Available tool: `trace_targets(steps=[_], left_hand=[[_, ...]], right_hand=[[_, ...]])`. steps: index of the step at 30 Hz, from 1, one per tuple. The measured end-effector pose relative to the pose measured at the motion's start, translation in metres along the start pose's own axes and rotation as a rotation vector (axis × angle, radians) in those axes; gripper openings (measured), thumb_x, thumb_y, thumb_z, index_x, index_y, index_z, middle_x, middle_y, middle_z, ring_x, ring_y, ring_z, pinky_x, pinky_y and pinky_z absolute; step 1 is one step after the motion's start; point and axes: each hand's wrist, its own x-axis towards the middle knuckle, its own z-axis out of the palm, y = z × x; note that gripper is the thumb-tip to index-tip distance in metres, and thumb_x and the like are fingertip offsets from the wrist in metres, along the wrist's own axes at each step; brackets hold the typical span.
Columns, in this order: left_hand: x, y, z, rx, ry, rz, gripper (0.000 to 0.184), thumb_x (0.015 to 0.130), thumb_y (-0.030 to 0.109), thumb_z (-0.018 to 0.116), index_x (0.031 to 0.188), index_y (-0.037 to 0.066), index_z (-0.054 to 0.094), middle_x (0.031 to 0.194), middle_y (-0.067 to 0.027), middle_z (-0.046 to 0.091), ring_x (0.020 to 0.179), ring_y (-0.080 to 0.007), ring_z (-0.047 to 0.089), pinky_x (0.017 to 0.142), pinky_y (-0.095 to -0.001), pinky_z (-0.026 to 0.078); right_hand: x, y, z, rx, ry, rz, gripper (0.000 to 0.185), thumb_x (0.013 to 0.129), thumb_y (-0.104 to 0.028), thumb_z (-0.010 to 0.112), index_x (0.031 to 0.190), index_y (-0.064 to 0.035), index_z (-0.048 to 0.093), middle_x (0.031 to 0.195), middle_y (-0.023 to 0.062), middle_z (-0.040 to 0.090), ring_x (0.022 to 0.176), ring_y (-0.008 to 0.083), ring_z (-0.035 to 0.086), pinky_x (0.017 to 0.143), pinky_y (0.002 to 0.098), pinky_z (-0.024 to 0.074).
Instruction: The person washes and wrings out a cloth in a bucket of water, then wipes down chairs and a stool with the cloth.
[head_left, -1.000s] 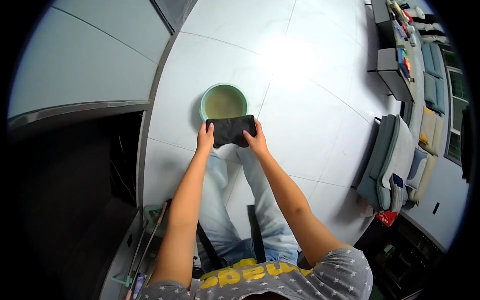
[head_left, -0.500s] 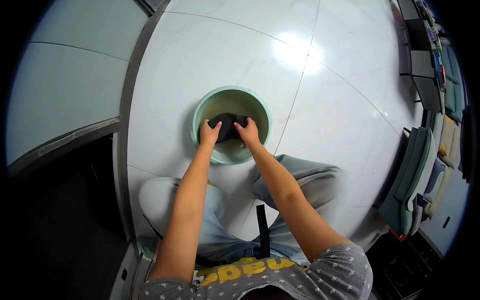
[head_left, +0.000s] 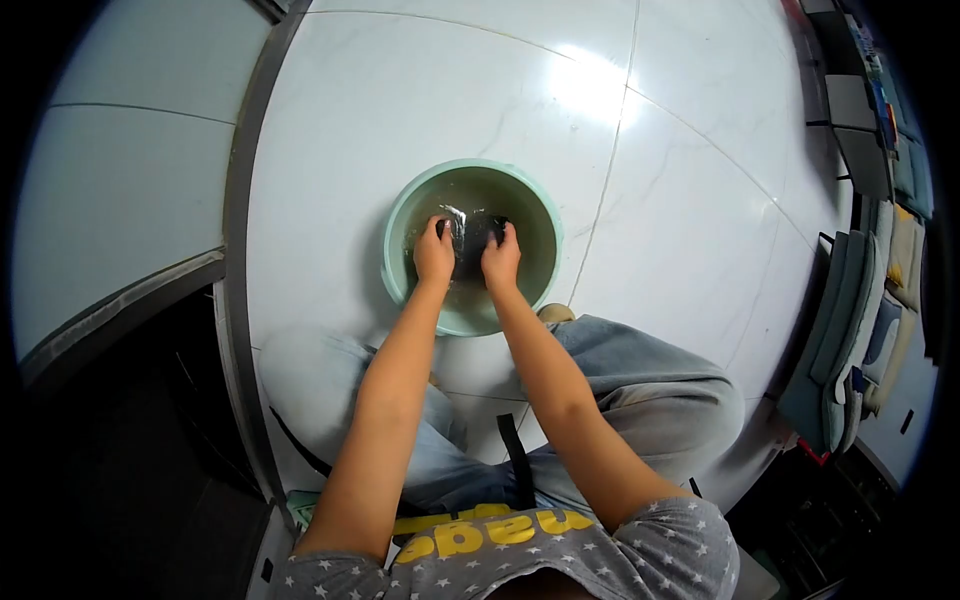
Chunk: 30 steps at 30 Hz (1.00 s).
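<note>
A round green basin (head_left: 397, 222) with murky water stands on the floor between my bent knees and the tiles ahead. Inside it, a black cloth (head_left: 470, 250) lies mostly under the water, its ends pinched in my hands. My left hand (head_left: 433, 254) is closed on the cloth's left end, and my right hand (head_left: 502, 258) is closed on its right end. Light glints on the rippled water between them. The submerged middle of the cloth is hard to make out.
White floor tiles (head_left: 420, 90) surround the basin. At the left are a pale panel (head_left: 140, 170) and a dark doorway (head_left: 110, 440). Along the right side stand a grey-green sofa (head_left: 840, 320) and a cabinet (head_left: 862, 160).
I have gone from standing to squatting, so the basin looks larger. Both hands have lowered the black cloth from above the basin's near rim into the water.
</note>
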Motion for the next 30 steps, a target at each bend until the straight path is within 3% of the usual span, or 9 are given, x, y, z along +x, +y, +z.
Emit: trace_targets(steps=[3, 5, 10, 13, 17, 23, 26, 29, 30], left_hand=[[0.0, -0.015, 0.018, -0.305, 0.067, -0.004, 0.034, 0.086, 0.032, 0.052, 0.098, 0.001, 0.055, 0.089, -0.0178, 0.062, 0.08, -0.0344, 0.059, 0.072, -0.0401, 0.045], [0.004, -0.026, 0.036, -0.429, 0.01, -0.069, 0.036, 0.087, 0.035, 0.051, 0.098, 0.001, 0.055, 0.088, -0.0174, 0.062, 0.08, -0.0321, 0.059, 0.072, -0.0388, 0.045], [-0.002, 0.002, 0.03, -0.782, -0.148, -0.374, 0.053, 0.087, 0.048, 0.046, 0.094, -0.004, 0.056, 0.085, -0.0136, 0.061, 0.073, -0.0231, 0.058, 0.064, -0.0344, 0.045], [0.001, 0.013, 0.022, -0.584, -0.21, -0.605, 0.061, 0.085, 0.052, 0.047, 0.095, -0.008, 0.055, 0.082, -0.0141, 0.061, 0.069, -0.0232, 0.058, 0.06, -0.0344, 0.046], [-0.014, 0.031, 0.019, -0.962, -0.051, -0.614, 0.066, 0.084, 0.051, 0.05, 0.107, -0.011, 0.048, 0.101, -0.0192, 0.056, 0.088, -0.0243, 0.056, 0.07, -0.0339, 0.046], [-0.025, 0.053, 0.0, -0.954, -0.304, -0.531, 0.062, 0.084, 0.046, 0.053, 0.115, -0.006, 0.043, 0.109, -0.0153, 0.051, 0.094, -0.0224, 0.052, 0.078, -0.0338, 0.044], [-0.009, 0.042, 0.015, -0.815, -0.096, -0.543, 0.052, 0.085, 0.047, 0.051, 0.096, -0.003, 0.055, 0.084, -0.0095, 0.056, 0.074, -0.0191, 0.052, 0.064, -0.0332, 0.044], [0.01, 0.008, 0.031, -1.118, -0.328, -0.331, 0.05, 0.084, 0.051, 0.05, 0.071, 0.004, 0.057, 0.061, -0.0042, 0.05, 0.057, -0.0181, 0.048, 0.054, -0.0351, 0.041], [0.012, 0.001, 0.029, -0.834, -0.363, -0.203, 0.048, 0.084, 0.051, 0.05, 0.068, 0.006, 0.056, 0.063, -0.004, 0.051, 0.059, -0.0177, 0.049, 0.052, -0.0356, 0.039]], right_hand=[[-0.012, -0.024, -0.021, 0.122, -0.038, 0.131, 0.031, 0.082, -0.023, 0.059, 0.101, 0.002, 0.054, 0.088, 0.0229, 0.06, 0.08, 0.0322, 0.06, 0.071, 0.0359, 0.0451], [-0.02, -0.045, -0.025, 0.086, -0.129, 0.095, 0.035, 0.08, -0.029, 0.061, 0.097, 0.0013, 0.055, 0.084, 0.0249, 0.06, 0.077, 0.0387, 0.06, 0.067, 0.0404, 0.0464], [-0.028, -0.065, -0.018, -0.301, -0.042, -0.037, 0.039, 0.077, -0.043, 0.056, 0.075, -0.0041, 0.052, 0.074, 0.017, 0.06, 0.066, 0.0364, 0.058, 0.056, 0.044, 0.0451], [-0.025, -0.059, -0.014, -0.287, 0.01, -0.123, 0.038, 0.079, -0.042, 0.054, 0.073, -0.0041, 0.053, 0.073, 0.0177, 0.06, 0.065, 0.0367, 0.058, 0.057, 0.0442, 0.0454], [-0.004, -0.06, -0.01, -0.284, -0.059, -0.02, 0.038, 0.081, -0.04, 0.054, 0.075, -0.0033, 0.06, 0.07, 0.0198, 0.06, 0.069, 0.039, 0.058, 0.059, 0.0434, 0.0447], [0.027, -0.041, -0.017, -0.197, -0.144, 0.135, 0.042, 0.085, -0.04, 0.047, 0.074, -0.0018, 0.062, 0.073, 0.0232, 0.06, 0.07, 0.0417, 0.057, 0.065, 0.0465, 0.0451], [0.008, -0.051, -0.022, -0.074, -0.142, 0.082, 0.041, 0.085, -0.038, 0.048, 0.071, -0.0018, 0.062, 0.071, 0.0244, 0.059, 0.069, 0.042, 0.057, 0.064, 0.0469, 0.0446], [-0.021, -0.078, -0.026, -0.119, -0.167, -0.113, 0.043, 0.085, -0.037, 0.048, 0.064, -0.0016, 0.059, 0.066, 0.0241, 0.057, 0.061, 0.0422, 0.056, 0.06, 0.0466, 0.0445], [-0.019, -0.083, -0.027, -0.108, -0.185, -0.062, 0.042, 0.085, -0.037, 0.048, 0.063, -0.0022, 0.058, 0.064, 0.0228, 0.057, 0.059, 0.0421, 0.055, 0.057, 0.0467, 0.0445]])
